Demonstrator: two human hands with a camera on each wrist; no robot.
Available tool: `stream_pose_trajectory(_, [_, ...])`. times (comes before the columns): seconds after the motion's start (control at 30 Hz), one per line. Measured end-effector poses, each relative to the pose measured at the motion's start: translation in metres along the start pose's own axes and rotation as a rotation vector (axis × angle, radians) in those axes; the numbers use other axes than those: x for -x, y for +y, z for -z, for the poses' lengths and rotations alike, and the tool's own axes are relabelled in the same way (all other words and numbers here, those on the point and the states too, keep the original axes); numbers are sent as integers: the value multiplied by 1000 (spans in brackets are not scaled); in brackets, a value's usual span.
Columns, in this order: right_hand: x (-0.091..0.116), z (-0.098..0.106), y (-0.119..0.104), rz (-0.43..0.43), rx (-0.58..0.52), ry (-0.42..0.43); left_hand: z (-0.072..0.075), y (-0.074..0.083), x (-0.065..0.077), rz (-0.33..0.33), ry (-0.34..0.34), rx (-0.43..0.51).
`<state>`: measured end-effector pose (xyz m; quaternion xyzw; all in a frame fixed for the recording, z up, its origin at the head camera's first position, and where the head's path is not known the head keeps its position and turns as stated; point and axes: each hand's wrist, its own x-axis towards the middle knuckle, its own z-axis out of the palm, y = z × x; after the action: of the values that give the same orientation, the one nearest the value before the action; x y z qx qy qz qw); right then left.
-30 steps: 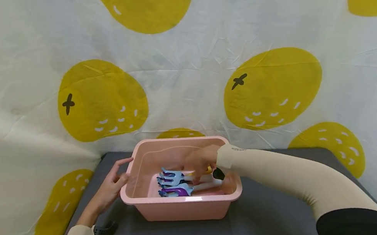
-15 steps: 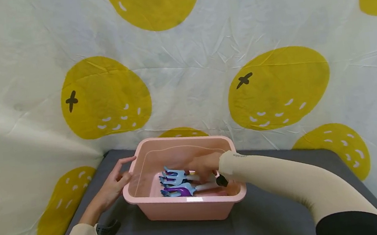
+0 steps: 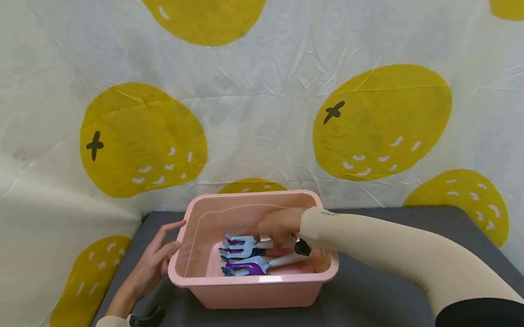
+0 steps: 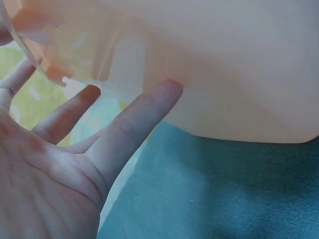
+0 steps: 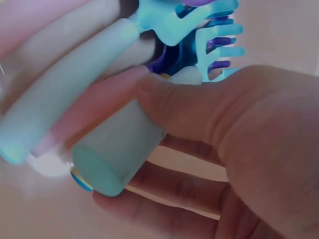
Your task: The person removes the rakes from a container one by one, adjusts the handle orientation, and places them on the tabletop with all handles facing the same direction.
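Observation:
In the head view, a pink plastic basin (image 3: pixel 252 294) holds several toy garden forks (image 3: pixel 240 249) with light blue and purple heads, tines to the left. My right hand (image 3: pixel 279 228) reaches inside over their handles. The right wrist view shows its thumb on top of a pale fork handle (image 5: pixel 117 147), with fingers curled beneath. Other handles, one pink (image 5: pixel 94 109), lie beside it. My left hand (image 3: pixel 152 259) touches the basin's left side. Its index finger meets the rim, and in the left wrist view the straight thumb (image 4: pixel 144 112) rests against the outer wall.
The basin stands on a dark grey table (image 3: pixel 369 297). Behind and at the left hangs a white cloth (image 3: pixel 259 137) printed with yellow fruit. A black band (image 3: pixel 147 321) shows by my left wrist.
My right hand has lifted a little at the handles, and a yellow bit beneath it is now out of sight. The left hand stays at the basin's side.

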<state>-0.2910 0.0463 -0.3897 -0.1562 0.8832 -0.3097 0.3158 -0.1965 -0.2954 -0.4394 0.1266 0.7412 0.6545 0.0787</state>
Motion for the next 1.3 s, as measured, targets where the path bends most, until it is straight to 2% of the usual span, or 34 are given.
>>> stream_pose_trajectory(0.07, [-1,4,-1,-8,64,-21,0,2,1,-8,-10,-5])
stream_pose_trajectory(0.13, [-2,10,-4,47,265,-69,1,3,2,-19,-10,-1])
stream_pose_trajectory(0.23, [-3,22,-11,269,628,-133,2,5,3,-39,-6,7])
stream_pose_trajectory(0.3, [-1,31,-17,436,789,-135,3,5,3,-48,-12,21])
stream_pose_trajectory(0.37, [7,40,-23,502,832,-131,2,4,3,-54,-21,12])
stream_pose_trajectory(0.47, [25,52,-30,466,815,-117,0,1,3,-52,-26,-8])
stream_pose_trajectory(0.6, [56,75,-34,432,857,-74,-2,-2,3,-45,-9,-24])
stream_pose_trajectory(0.73, [87,104,-28,445,834,-3,-3,-3,2,-50,17,-26])
stream_pose_trajectory(0.87, [112,133,-15,411,761,83,1,-3,4,-75,26,-35])
stream_pose_trajectory(1.07, [130,157,22,405,694,178,12,-4,14,-107,19,-53])
stream_pose_trajectory(1.3, [153,169,81,333,600,223,14,-9,12,-122,5,-28])
